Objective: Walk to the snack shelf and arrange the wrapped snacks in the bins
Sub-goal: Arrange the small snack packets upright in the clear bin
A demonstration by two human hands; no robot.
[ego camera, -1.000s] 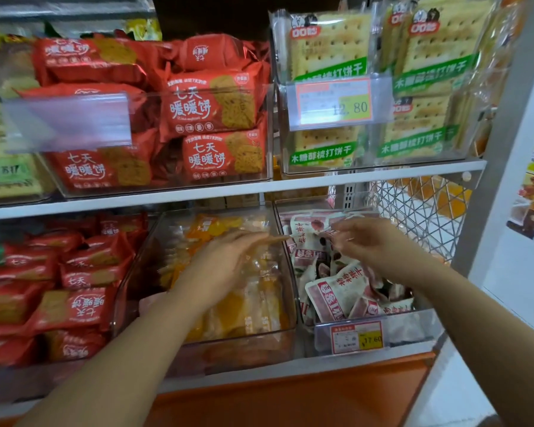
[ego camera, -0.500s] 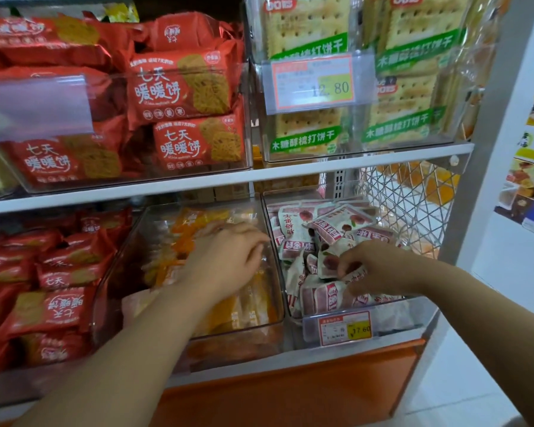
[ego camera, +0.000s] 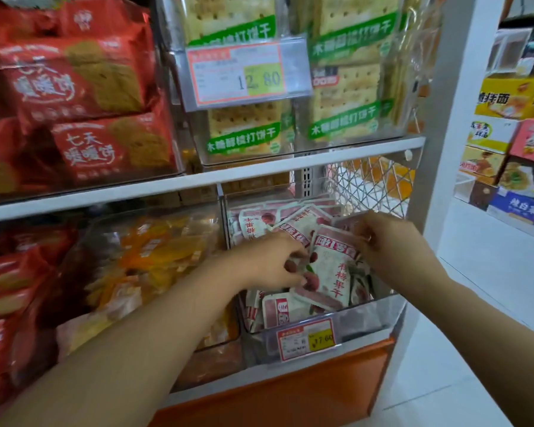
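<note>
Since half a second earlier the left hand (ego camera: 272, 263) had crossed from the middle bin (ego camera: 167, 303) of orange packs (ego camera: 161, 251) into the right bin (ego camera: 367, 318), and the right hand (ego camera: 392, 245) had lifted from that bin's near edge toward its far right side. The left hand's fingers were curled round the left edge of a white pack (ego camera: 330, 272) printed with red fruit, gripping it. That pack lay tilted on top of the heap of pink packs (ego camera: 278, 309) filling the right bin, between the two hands. The right hand's fingers were bent at the pack's upper right corner, but blur hid whether they were clamped on it or only touching, so that cannot be told. A price tag (ego camera: 305, 339) hung on the right bin's near wall, above an orange panel (ego camera: 290, 392). Red packs (ego camera: 13, 272) filled the lower shelf's left side. On the shelf board (ego camera: 198, 180) above stood red biscuit packs (ego camera: 84, 97) on the left and crackers (ego camera: 342, 87) with green bands on the right, with a tag reading 12.80 (ego camera: 244, 72) in front of them. Wire mesh (ego camera: 370, 183) showed behind the right bin, and stacked boxes (ego camera: 512, 134) stood far right.
</note>
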